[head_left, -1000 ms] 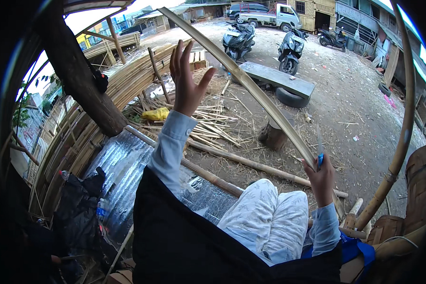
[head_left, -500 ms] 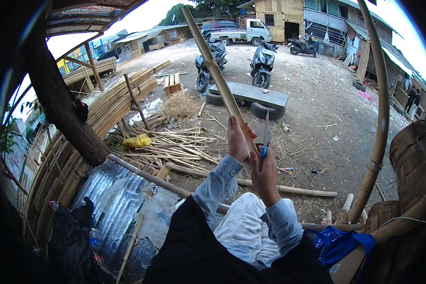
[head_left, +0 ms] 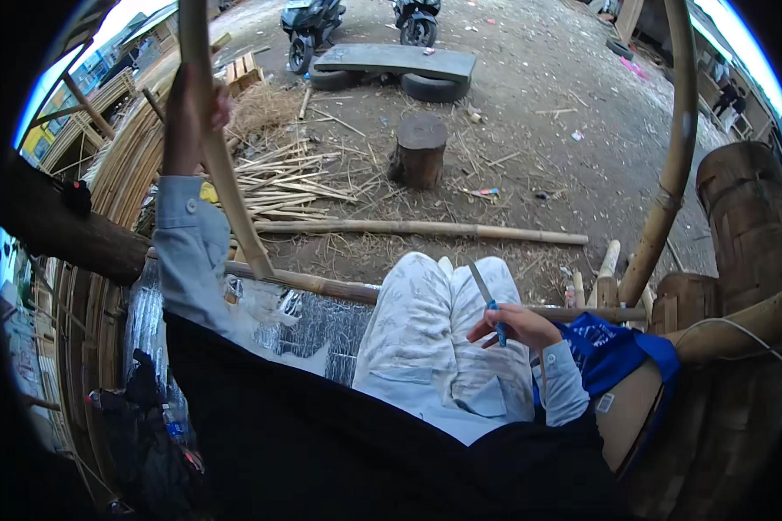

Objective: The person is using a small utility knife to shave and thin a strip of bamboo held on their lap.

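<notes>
My left hand (head_left: 182, 122) is raised at the upper left, its fingers wrapped round a long split bamboo piece (head_left: 226, 187). The bamboo stands steeply; its top runs out of view and its lower end hangs over the bamboo rail. Low over my lap, my right hand (head_left: 530, 325) grips a knife by its blue handle (head_left: 500, 326). The narrow blade points up and away, above my patterned white trousers (head_left: 408, 321). Blade and bamboo are well apart.
A tree stump (head_left: 420, 148) stands ahead, beyond a bamboo pole (head_left: 426, 229) on the ground. Bamboo strips (head_left: 278, 178) lie in a heap to its left. On my right are a blue bag (head_left: 595, 347) and an upright bamboo post (head_left: 669, 182).
My left hand has carried the bamboo piece up and left, away from the knife. My right hand has dropped toward my lap with the knife. The view has tilted down, showing the stump.
</notes>
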Demonstrator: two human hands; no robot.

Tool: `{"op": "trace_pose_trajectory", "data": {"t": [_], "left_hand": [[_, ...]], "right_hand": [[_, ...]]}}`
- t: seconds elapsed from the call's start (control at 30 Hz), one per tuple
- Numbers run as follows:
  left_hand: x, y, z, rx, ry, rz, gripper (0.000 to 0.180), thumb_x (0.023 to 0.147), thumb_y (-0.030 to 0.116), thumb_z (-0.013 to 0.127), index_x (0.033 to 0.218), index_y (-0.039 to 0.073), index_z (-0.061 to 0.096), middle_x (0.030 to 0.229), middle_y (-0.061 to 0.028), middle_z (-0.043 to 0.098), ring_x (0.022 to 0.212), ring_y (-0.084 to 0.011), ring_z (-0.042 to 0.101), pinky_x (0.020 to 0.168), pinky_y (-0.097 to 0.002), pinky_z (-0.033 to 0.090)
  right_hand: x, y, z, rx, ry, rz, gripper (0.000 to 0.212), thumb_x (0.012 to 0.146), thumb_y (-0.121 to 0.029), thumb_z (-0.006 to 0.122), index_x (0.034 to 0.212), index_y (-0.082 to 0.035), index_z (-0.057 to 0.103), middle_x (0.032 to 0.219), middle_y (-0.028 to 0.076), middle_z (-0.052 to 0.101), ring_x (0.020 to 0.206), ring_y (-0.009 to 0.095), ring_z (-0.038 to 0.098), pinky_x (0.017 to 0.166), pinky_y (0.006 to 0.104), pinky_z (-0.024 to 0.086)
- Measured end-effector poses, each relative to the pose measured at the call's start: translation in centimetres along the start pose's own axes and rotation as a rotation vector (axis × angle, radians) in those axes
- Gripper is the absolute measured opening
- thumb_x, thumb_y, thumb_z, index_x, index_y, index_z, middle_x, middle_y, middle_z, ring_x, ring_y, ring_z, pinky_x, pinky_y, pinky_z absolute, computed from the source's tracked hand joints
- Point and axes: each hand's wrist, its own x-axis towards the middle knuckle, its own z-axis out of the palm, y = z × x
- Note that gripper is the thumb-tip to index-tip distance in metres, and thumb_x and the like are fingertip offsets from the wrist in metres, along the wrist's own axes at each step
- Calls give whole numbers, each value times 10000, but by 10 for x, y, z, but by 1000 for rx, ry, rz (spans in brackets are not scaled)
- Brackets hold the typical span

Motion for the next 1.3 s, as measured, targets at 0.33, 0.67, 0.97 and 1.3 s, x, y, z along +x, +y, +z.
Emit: {"op": "trace_pose_trajectory", "data": {"t": [0.33,0.67,0.97,1.3], "left_hand": [[-148,-81,13,121,-168,-498,477,943,415,370,1221,28,401,543,-36,429,352,-80,385,308,-193,300],[-244,-125,52,-111,-251,-859,410,943,407,388,1118,42,452,557,-45,434,371,-63,375,333,-180,296],[-260,-119,29,-150,-65,-836,428,934,443,382,1123,64,446,549,-28,407,368,-58,351,339,-191,302],[-295,-123,11,-197,47,-886,453,938,443,371,1161,55,442,551,-23,406,382,-62,364,347,-192,304]], "right_hand": [[19,13,-71,42,946,-694,298,933,-275,427,876,-2,530,1107,235,559,1039,337,557,863,401,467],[64,24,-82,128,973,-517,408,954,-326,376,1049,39,532,1136,213,557,972,247,584,791,322,485],[113,28,25,73,-679,356,347,962,-318,339,789,-43,461,1105,250,567,1033,299,570,905,373,448],[141,-11,22,274,-168,-101,344,965,-351,315,765,-99,438,1087,240,580,1040,317,567,884,393,455]]}}
